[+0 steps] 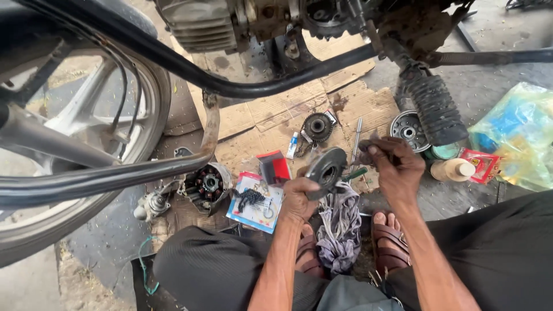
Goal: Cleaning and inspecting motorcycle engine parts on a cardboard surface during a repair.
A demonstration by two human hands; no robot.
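Note:
My left hand grips a round dark metal disc with a centre hole, held upright above my feet. My right hand is closed around a small dark part just right of the disc; the part is mostly hidden by my fingers. A green-handled tool lies between the two hands. A grey rag is bunched between my sandalled feet.
A motorcycle stands overhead, with its front wheel at left, engine at the top and a ribbed footpeg at right. On the cardboard lie a sprocket, a stator cover, a chain on a packet, a small tube, a clutch hub and a bottle.

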